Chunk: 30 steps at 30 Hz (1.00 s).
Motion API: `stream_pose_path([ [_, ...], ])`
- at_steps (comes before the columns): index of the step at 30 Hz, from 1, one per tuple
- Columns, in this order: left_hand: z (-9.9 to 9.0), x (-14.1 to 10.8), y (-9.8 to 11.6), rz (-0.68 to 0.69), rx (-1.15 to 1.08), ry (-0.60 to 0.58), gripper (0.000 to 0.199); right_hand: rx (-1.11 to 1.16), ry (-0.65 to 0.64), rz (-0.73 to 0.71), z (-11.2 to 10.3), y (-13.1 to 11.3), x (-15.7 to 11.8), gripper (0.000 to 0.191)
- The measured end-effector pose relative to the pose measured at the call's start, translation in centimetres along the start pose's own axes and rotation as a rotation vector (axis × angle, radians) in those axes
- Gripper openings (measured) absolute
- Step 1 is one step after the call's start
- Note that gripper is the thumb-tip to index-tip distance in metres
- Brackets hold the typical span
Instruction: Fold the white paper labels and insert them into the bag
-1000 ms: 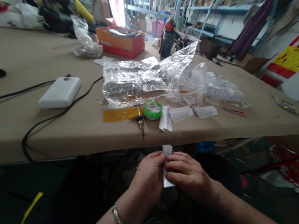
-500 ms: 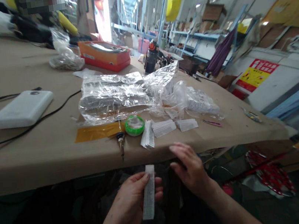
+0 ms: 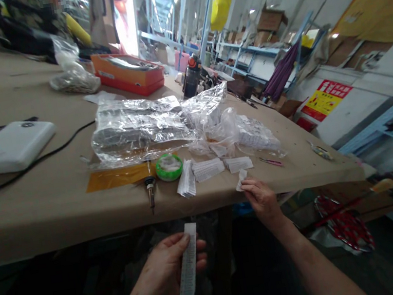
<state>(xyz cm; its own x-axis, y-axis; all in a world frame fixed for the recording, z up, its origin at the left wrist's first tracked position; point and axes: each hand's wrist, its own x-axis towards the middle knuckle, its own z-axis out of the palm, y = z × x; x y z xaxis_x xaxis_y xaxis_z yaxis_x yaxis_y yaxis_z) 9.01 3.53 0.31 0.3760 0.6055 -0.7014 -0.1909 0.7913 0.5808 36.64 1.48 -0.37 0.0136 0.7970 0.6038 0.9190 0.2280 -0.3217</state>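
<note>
A long white printed label strip (image 3: 189, 267) is pinched between the thumb and fingers of my left hand (image 3: 169, 259), below the table's front edge. My right hand (image 3: 262, 200) is at the table edge, its fingertips closed on a small white slip (image 3: 241, 179). Just beyond lie stacks of printed labels: a fanned stack (image 3: 185, 180), a middle stack (image 3: 208, 169) and a right stack (image 3: 239, 163). Left of them sit a round green tin (image 3: 169, 167) and a soldering iron (image 3: 150, 189), whose tip points toward me.
Clear plastic bags (image 3: 141, 126) of printed sheets lie behind the labels. Tweezers (image 3: 271, 162) lie to the right. At left is a white power bank (image 3: 9, 146) beside a black cable (image 3: 36, 161). An orange box (image 3: 130, 73) and a dark bottle (image 3: 191, 76) stand farther back.
My right hand has moved up and right to the table edge, and a small white slip now shows in its fingertips. My left hand still holds its strip. The view has shifted slightly.
</note>
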Motion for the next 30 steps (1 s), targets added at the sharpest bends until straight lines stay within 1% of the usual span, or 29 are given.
stream_pose_path([
  [2, 0.1, 0.0, 0.1, -0.002, -0.003, 0.008, 0.007, 0.056, 0.062, 0.027, -0.2, -1.4, -0.2, 0.013],
  [4, 0.3, -0.3, 0.2, 0.000, -0.015, 0.012, 0.006, 0.147, 0.103, 0.034, 0.0, -4.1, -0.5, 0.011],
  [5, 0.4, -0.5, 0.3, 0.009, -0.027, 0.002, 0.006, 0.252, 0.122, 0.014, 0.3, -5.7, -0.8, 0.012],
  [6, 0.5, -0.7, 0.3, 0.012, -0.045, -0.018, 0.007, 0.356, 0.095, -0.034, 0.6, -7.5, -1.1, 0.014],
  [7, 0.5, -0.8, 0.4, 0.021, -0.072, -0.049, 0.007, 0.414, 0.023, -0.131, 1.0, -9.2, -1.4, 0.015],
  [9, 0.4, -0.9, 0.3, 0.057, -0.134, -0.105, 0.006, 0.423, -0.084, -0.312, 2.1, -12.0, -2.2, 0.016],
  [11, 0.1, -0.8, 0.3, 0.096, -0.188, -0.123, 0.006, 0.370, -0.146, -0.427, 3.2, -13.8, -2.8, 0.015],
  [14, -0.4, -0.6, 0.1, 0.128, -0.242, -0.067, 0.010, 0.313, -0.171, -0.483, 4.4, -14.5, -3.4, 0.016],
  [17, -0.7, -0.5, 0.0, 0.148, -0.281, -0.029, 0.012, 0.295, -0.195, -0.510, 4.8, -14.4, -3.3, 0.015],
  [22, -0.8, -0.5, 0.1, 0.169, -0.270, -0.046, 0.009, 0.273, -0.209, -0.540, 4.6, -14.4, -3.0, 0.014],
  [27, -0.8, -0.7, 0.2, 0.177, -0.260, -0.127, 0.002, 0.255, -0.255, -0.529, 4.4, -14.3, -2.9, 0.016],
  [30, -0.8, -0.8, 0.1, 0.178, -0.277, -0.098, 0.004, 0.253, -0.273, -0.506, 4.4, -14.3, -2.8, 0.016],
])
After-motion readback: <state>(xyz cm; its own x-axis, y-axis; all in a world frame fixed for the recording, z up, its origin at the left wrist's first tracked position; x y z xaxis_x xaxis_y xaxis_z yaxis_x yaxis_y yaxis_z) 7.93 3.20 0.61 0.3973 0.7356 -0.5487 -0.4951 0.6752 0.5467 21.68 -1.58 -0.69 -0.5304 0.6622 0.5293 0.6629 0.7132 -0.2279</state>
